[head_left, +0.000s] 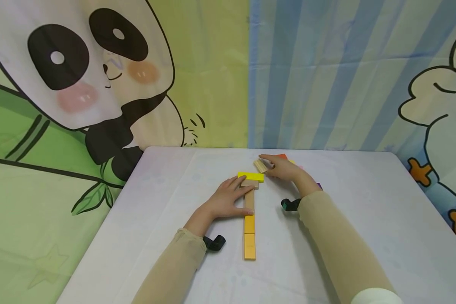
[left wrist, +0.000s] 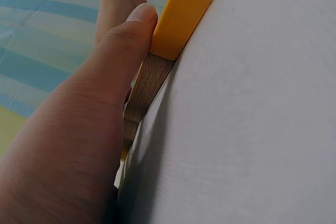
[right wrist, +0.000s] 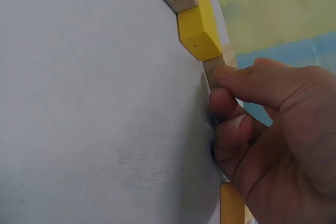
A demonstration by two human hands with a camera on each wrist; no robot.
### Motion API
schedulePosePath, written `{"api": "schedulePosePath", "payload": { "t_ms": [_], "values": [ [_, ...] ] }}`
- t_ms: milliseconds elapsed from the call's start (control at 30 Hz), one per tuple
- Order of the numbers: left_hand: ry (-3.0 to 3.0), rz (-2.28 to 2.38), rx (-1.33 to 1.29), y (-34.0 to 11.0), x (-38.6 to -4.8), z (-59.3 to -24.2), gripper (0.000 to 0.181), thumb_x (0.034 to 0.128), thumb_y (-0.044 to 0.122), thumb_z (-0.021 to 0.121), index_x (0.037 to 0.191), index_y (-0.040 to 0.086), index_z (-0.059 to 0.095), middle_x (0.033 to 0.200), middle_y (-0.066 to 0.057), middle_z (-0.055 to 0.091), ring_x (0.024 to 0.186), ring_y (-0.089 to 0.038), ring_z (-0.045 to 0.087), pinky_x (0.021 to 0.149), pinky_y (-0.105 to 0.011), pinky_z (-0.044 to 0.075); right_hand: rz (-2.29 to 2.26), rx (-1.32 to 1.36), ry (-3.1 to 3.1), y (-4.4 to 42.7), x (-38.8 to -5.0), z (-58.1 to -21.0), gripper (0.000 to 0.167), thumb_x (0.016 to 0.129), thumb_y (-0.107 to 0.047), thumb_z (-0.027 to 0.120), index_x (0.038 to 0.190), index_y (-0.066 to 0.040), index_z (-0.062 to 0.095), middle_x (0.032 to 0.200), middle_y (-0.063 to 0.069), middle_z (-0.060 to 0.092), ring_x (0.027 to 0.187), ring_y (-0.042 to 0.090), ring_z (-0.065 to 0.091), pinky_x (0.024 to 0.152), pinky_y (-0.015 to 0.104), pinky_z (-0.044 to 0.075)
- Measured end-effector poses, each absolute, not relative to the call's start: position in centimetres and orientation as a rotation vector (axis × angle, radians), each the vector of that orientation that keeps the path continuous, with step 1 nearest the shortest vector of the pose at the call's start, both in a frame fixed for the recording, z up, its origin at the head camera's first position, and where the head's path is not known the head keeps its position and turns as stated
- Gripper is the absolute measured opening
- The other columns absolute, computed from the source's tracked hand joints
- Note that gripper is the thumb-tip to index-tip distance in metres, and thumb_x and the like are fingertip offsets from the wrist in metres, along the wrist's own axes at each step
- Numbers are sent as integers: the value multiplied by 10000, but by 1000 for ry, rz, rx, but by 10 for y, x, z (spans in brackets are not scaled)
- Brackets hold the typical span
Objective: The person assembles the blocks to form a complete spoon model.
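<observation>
My left hand [head_left: 225, 200] lies over a row of blocks with its fingers spread, the thumb touching an orange block [head_left: 249, 224] in the row. Another orange block [head_left: 249, 247] forms the near end, and a plain wooden block [head_left: 249, 199] lies beyond the thumb. Across the far end sit a short wooden block [head_left: 252, 184] and a bright yellow block [head_left: 256, 177]. My right hand [head_left: 285, 169] pinches a pale wooden block [head_left: 260, 166] just past the yellow one. In the right wrist view, thumb and fingers partly cover that pale block [right wrist: 211, 71], near the yellow block [right wrist: 199, 32].
Behind the right hand a red-orange block [head_left: 282, 156] and a purple piece [head_left: 319, 185] peek out, mostly hidden. White cloth covers the table [head_left: 136, 253]. A printed panda curtain [head_left: 212, 76] hangs behind its far edge. Black mounts [head_left: 214, 243] sit at both wrists.
</observation>
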State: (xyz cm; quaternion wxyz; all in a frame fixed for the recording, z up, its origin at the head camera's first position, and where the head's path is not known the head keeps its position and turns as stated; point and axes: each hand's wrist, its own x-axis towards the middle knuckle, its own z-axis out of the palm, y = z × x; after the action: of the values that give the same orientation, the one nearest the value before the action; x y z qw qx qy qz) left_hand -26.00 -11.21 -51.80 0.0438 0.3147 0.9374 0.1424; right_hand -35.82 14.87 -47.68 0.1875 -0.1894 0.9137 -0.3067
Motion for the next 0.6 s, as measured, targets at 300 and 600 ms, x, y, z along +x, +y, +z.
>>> {"api": "schedulePosePath", "payload": {
  "t_ms": [300, 600],
  "values": [
    [2867, 432, 965, -110, -261, -518, 902, 751, 903, 445, 1528, 492, 245, 1673, 11, 106, 1542, -313, 96, 1232, -530, 135, -781, -542, 2552, 149, -370, -476, 637, 964, -236, 645, 1529, -292, 357, 770, 48, 607, 586, 171, 523, 605, 280, 471],
    [2875, 454, 952, -112, -262, -521, 911, 729, 925, 427, 1520, 504, 257, 1665, 22, 124, 1531, -306, 130, 1228, -523, 154, -908, -492, 2657, 133, -373, -479, 538, 937, -270, 680, 1445, -217, 510, 1374, 124, 562, 900, 241, 635, 750, 303, 506]
  ]
}}
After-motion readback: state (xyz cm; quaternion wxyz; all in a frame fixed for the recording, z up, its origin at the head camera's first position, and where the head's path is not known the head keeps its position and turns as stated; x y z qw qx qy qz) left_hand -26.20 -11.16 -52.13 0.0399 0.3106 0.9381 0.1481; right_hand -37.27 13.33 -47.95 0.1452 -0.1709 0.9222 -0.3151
